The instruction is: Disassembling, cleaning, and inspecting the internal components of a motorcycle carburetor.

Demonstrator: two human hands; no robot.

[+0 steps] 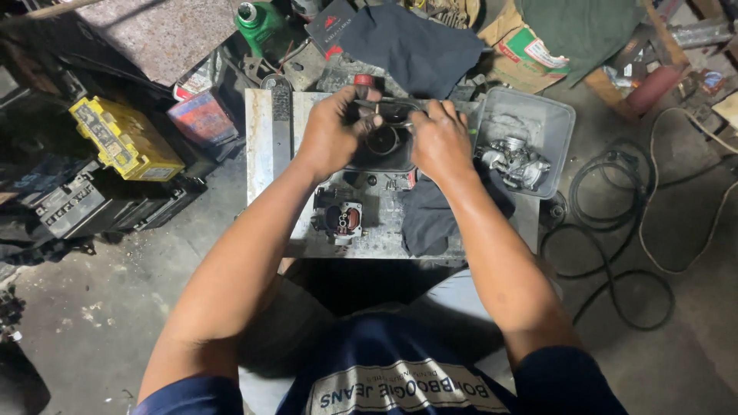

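Observation:
My left hand and my right hand are raised together over a small metal worktable. Between them they grip a dark round part with a ring-shaped opening and a thin metal tool or rod that spans both hands. A carburettor body with a reddish inside lies on the table below my left forearm. A dark rag lies under my right forearm.
A grey plastic tray at the right holds a metal carburettor part. Black hoses coil on the floor at the right. Yellow and black batteries sit at the left, a green bottle and dark cloth behind.

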